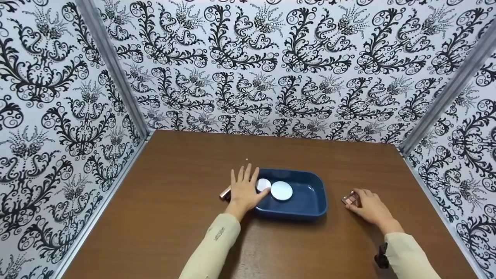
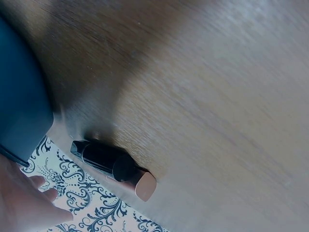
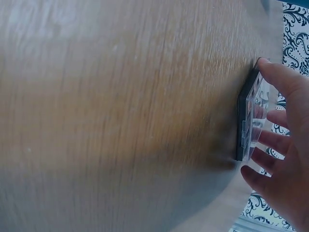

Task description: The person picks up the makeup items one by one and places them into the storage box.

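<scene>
My left hand (image 1: 244,193), fingers spread and straight, is over the left end of a blue rectangular tub (image 1: 308,201). Inside the tub are a larger round white-topped piece (image 1: 281,191) and a smaller one (image 1: 264,185), partly covered by that hand. Just left of the tub lie a black tube (image 2: 106,159) and a rose-gold tube (image 2: 146,186), side by side in the left wrist view. At the right, my right hand (image 1: 370,207) holds a small eyeshadow palette (image 1: 350,199) by its edges, thumb at one corner. Its clear cover (image 3: 258,116) faces the palm.
The brown wooden table (image 1: 182,174) runs back to a patterned wall (image 1: 248,77). Grey metal posts (image 1: 112,66) stand at the corners. A dark object (image 1: 381,256) is worn at my right wrist.
</scene>
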The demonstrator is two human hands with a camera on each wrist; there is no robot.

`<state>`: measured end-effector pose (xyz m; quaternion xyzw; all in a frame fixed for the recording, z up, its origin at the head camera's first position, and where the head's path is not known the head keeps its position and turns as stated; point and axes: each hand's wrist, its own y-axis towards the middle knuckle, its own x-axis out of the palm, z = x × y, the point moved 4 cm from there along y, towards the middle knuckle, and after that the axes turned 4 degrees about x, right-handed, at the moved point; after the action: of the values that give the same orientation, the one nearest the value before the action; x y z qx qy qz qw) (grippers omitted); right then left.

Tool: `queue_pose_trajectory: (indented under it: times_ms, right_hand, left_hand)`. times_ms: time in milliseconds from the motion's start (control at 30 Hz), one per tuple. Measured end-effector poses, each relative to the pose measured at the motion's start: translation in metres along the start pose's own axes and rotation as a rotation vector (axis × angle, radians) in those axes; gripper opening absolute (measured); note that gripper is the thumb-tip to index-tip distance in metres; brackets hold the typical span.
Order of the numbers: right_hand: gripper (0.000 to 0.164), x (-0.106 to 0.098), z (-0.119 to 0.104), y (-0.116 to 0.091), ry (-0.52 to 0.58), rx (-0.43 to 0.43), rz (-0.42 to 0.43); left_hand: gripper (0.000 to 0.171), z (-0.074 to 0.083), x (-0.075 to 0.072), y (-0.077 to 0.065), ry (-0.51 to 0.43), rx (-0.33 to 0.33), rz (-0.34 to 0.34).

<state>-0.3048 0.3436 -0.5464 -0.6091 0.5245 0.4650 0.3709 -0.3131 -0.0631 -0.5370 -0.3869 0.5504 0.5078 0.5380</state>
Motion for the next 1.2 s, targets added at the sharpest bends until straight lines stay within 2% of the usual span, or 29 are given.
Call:
queue_pose_trajectory:
  times_ms: [433,733,933,1200]
  right_hand:
    - [0.064,-0.0037,-0.0041,-0.0025,0.001,-0.011,0.021]
    - [0.065,-0.0055,-0.0045,-0.0025,-0.008,-0.019,0.018]
    - [0.064,-0.0058,-0.0036,-0.0011,-0.02,-0.025,0.022]
    - [0.063,-0.0077,-0.0056,0.0001,-0.029,-0.036,0.029]
  left_hand:
    - [0.088,-0.0007,0.002,0.0012,0.008,-0.003,-0.011]
    - [0.087,0.0,-0.0008,0.0001,0.006,0.004,0.004]
    - [0.088,-0.0003,0.0012,0.0015,0.012,0.001,-0.023]
    - [0.088,-0.0006,0.001,0.0015,0.008,-0.001,-0.022]
